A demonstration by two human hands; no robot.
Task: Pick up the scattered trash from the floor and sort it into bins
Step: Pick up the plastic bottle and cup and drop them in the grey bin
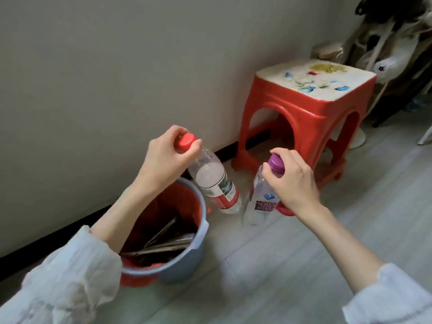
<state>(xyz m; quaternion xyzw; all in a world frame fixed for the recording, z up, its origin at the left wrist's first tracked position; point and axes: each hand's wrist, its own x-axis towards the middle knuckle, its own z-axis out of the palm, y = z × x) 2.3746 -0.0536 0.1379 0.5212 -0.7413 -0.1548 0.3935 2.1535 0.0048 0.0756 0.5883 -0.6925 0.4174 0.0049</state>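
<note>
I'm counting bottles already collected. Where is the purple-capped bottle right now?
In the head view, right of centre: the right hand holds the purple-capped bottle by its cap, above the floor, before the red stool, beside the red-capped bottle.

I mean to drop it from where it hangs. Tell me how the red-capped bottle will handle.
The red-capped bottle looks clear and empty, so probably light. Its thin plastic wall would likely dent under a squeeze. Being round, it may roll if it misses the blue bin. The left hand grips only its cap.
</note>
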